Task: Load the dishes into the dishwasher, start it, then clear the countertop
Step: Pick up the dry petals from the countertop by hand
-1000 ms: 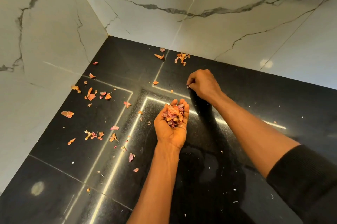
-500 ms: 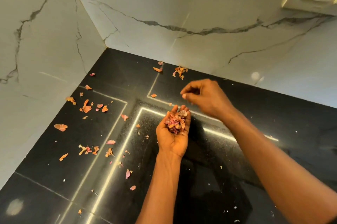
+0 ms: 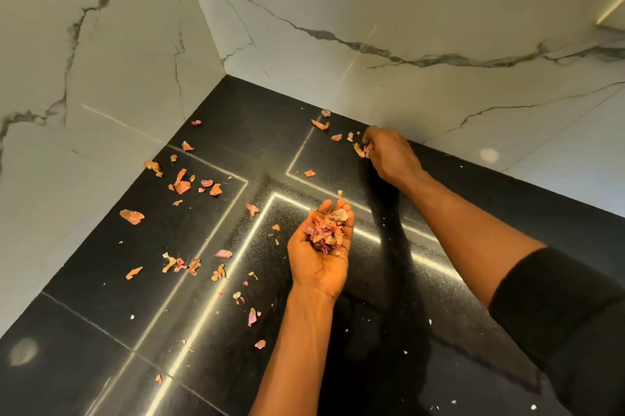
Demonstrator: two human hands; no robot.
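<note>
Fingertips (image 3: 368, 142) of the right hand (image 3: 390, 158) pinch papery orange-pink peel scraps (image 3: 359, 150) beside the white marble wall (image 3: 372, 9); nearer, the left hand (image 3: 319, 261) cups a heap of scraps (image 3: 326, 229). Clearing the glossy black stone countertop (image 3: 439, 331) seems half done; next, drop this pinch onto the heap.

Black glossy countertop (image 3: 101, 331), set in corner, bright strip reflections across surface. Orange-pink dry scraps (image 3: 182, 184) scattered loose, densest on left half; few more along back edge. Tiny white crumbs (image 3: 405, 352) dotted toward front right.
</note>
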